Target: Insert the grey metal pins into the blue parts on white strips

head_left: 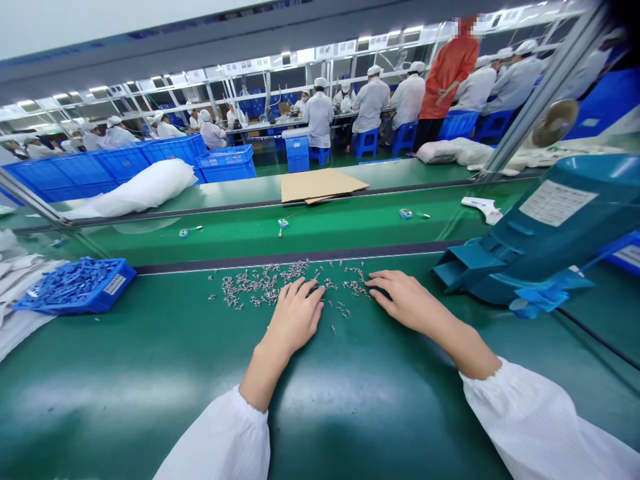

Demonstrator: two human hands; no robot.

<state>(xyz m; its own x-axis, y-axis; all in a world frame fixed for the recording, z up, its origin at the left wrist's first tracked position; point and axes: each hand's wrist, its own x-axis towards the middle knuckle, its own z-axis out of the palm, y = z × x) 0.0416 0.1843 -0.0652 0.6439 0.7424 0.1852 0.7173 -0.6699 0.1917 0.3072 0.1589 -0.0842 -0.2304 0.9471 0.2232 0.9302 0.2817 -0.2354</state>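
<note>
Both hands lie palm-down on the green workbench (150,373), near its far edge, on a scatter of small silver metal parts (260,283) strewn loose along that edge. Left hand (295,317) flat, fingers close together and pointing away, fingertips touching the middle of the scatter – nothing pinched. Right hand (405,300) flat too, fingers stretched toward the left, tips on the right end of the scatter; nothing held that shows. A few stray parts lie between the two hands. White sleeves cover both forearms up to the wrists.

At the left edge of the bench sits a blue plastic tray (80,287) full of small blue parts, with white bags (20,280) just beside it. At the right edge, near the right hand but apart from it, a blue machine (540,247) with a chute mouth facing the scatter and a white label on top. Beyond the far edge runs a green conveyor belt (325,227) carrying small blue-and-white items well apart from each other – behind it a flat sheet of cardboard (320,185), blue crates (225,163) and people in white coats and caps at other benches
</note>
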